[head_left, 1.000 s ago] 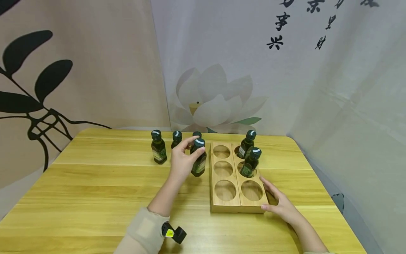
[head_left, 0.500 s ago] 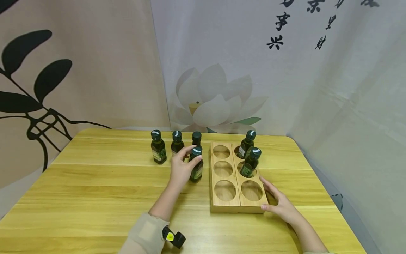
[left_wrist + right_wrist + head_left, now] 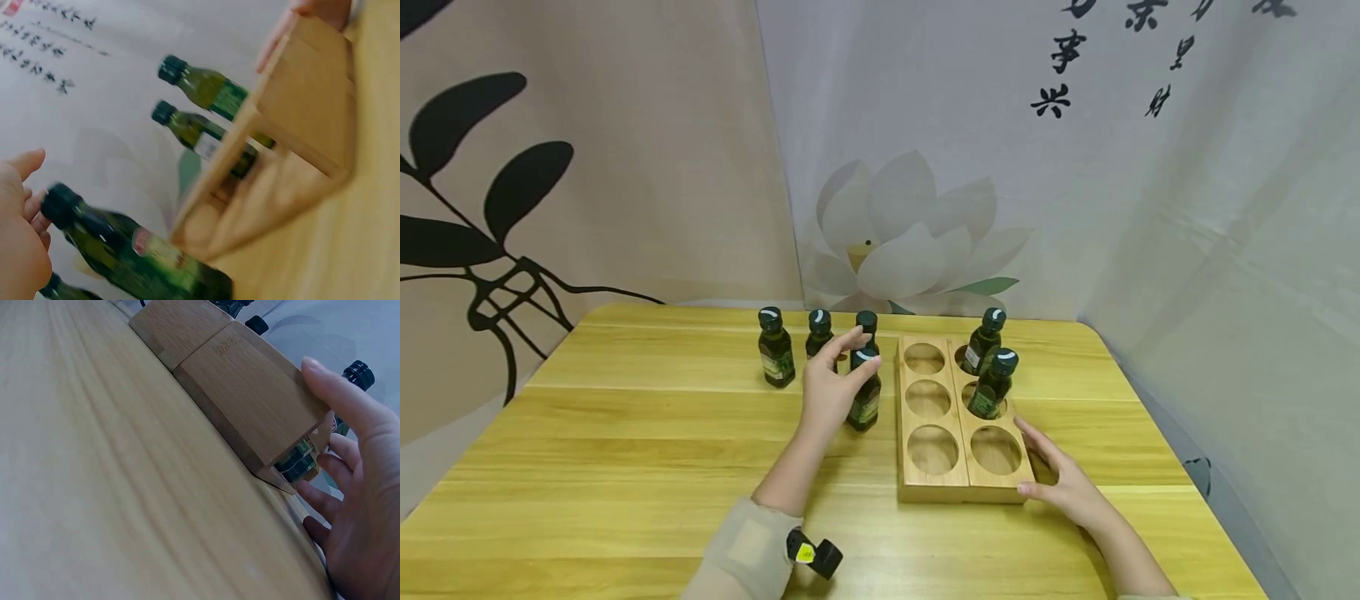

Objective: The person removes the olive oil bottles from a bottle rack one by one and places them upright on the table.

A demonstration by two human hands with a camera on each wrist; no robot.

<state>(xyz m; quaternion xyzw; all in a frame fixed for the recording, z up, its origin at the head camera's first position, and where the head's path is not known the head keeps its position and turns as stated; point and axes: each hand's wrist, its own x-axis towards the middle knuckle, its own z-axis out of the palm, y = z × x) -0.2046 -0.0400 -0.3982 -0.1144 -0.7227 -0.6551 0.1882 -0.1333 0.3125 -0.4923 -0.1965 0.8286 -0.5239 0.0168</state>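
A dark green bottle (image 3: 865, 398) (image 3: 134, 253) stands on the yellow table (image 3: 625, 433), just left of a wooden rack (image 3: 962, 490) (image 3: 300, 119) (image 3: 244, 394) with round holes. My left hand (image 3: 850, 360) (image 3: 19, 244) is beside the bottle's top. Its index finger is lifted off, and the thumb lies by the cap. Two bottles (image 3: 983, 342) (image 3: 994, 385) lean in the rack's right column. My right hand (image 3: 1060, 483) (image 3: 356, 487) rests with straight fingers against the rack's near right corner.
Three more green bottles (image 3: 775, 350) (image 3: 817, 332) (image 3: 867, 320) stand in a row behind my left hand. The rack's left column and its near right hole hold nothing. Cloth backdrops close off the table's far and right sides.
My left hand has lowered the bottle onto the table beside the rack, and its fingers have loosened from the cap. The right hand has stayed on the rack's corner.
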